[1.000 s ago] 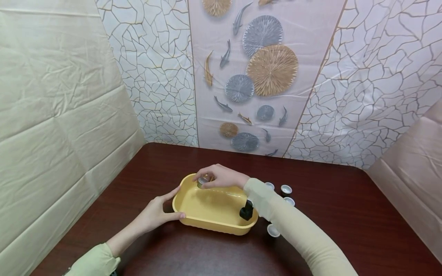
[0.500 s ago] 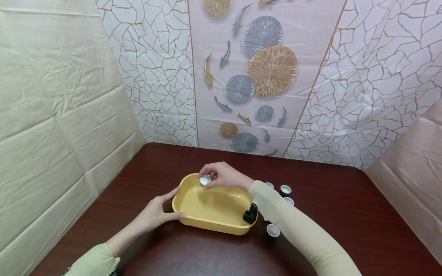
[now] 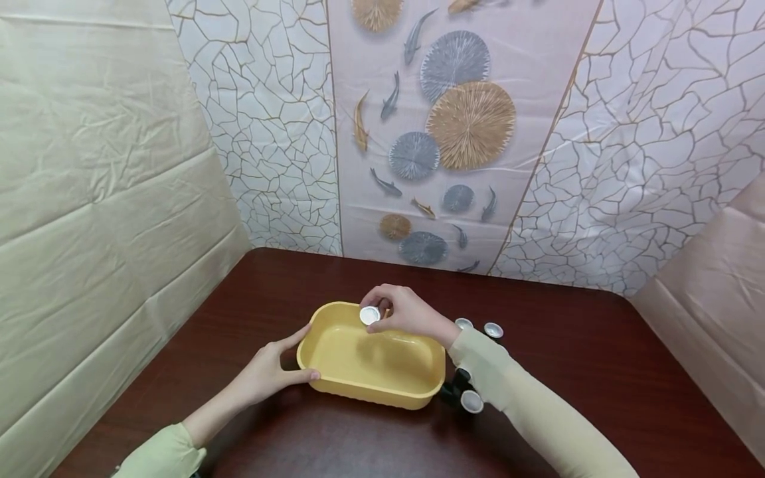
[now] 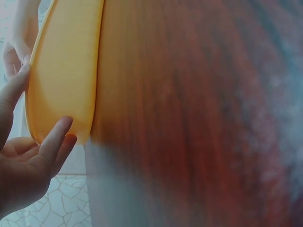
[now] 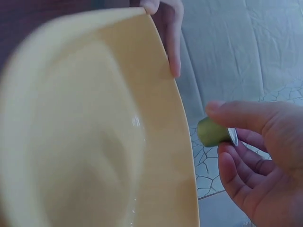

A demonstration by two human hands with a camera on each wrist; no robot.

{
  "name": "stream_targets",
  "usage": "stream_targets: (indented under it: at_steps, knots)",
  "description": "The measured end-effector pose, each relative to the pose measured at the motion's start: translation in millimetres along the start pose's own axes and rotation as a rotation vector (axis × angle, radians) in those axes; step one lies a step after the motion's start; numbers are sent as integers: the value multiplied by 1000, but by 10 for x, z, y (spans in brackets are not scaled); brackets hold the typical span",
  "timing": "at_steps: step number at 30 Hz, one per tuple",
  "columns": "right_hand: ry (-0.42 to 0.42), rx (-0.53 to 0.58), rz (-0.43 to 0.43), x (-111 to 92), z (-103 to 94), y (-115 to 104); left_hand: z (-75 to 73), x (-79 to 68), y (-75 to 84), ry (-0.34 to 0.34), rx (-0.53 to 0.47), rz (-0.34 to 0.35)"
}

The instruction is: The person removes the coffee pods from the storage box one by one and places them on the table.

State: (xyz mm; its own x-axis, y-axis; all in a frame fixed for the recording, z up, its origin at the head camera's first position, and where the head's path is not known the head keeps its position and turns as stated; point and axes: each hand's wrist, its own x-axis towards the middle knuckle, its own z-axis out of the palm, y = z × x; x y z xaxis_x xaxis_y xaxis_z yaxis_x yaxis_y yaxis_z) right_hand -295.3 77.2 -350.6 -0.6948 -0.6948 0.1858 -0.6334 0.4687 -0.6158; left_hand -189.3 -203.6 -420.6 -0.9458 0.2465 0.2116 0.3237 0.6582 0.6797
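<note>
A green coffee capsule with a silver foil lid (image 5: 213,132) is pinched between the thumb and fingers of my right hand (image 3: 402,309). In the head view its pale round lid (image 3: 370,315) faces the camera, overlapping the back wall of a yellow tub (image 3: 374,393). My left hand (image 3: 269,369) rests at the tub's left end, its thumb on the front rim and its forefinger along the left rim. In the left wrist view the fingers (image 4: 56,139) look straight and spread against the tub's end.
To the right of the tub, several more capsules stand on the dark red table (image 3: 335,438): one near capsule (image 3: 472,401) and a far capsule (image 3: 493,330) among them. A black device (image 3: 460,382) is at my right wrist. Patterned cloth (image 3: 281,133) hangs behind the table.
My right hand has moved rightward along the tub's back side with the capsule, whose lid has turned to face the head camera. The left hand and tub stay in place.
</note>
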Motion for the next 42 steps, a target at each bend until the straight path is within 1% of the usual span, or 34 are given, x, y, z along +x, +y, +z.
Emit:
stream_targets:
  at_steps: [4, 7, 11, 14, 22, 26, 31, 36, 42]
  knots:
    - [25, 14, 10, -125, -5, 13, -2, -2, -2, 2, 1, 0]
    - [48, 14, 35, -220, -10, 33, -4, -7, -5, 3, -1, 3]
    - [75, -10, 62, -352, -20, 56, -7, -21, -10, 1, -8, 5]
    - [105, -36, 64, -446, -38, 67, -9, -33, -9, 2, -11, 7]
    - [182, -45, 87, -689, -120, 122, -23, -36, 19, -2, -33, 4]
    - [202, -60, 94, -815, -171, 136, -13, -29, 15, -3, -31, 4]
    - [231, -39, 120, -974, -272, 134, -5, -26, 10, -3, -27, 4]
    - [277, -45, 136, -1169, -368, 151, -4, -25, 13, 0, -22, 5]
    - [323, -44, 176, -1452, -412, 186, -9, -22, 36, 1, -18, 6]
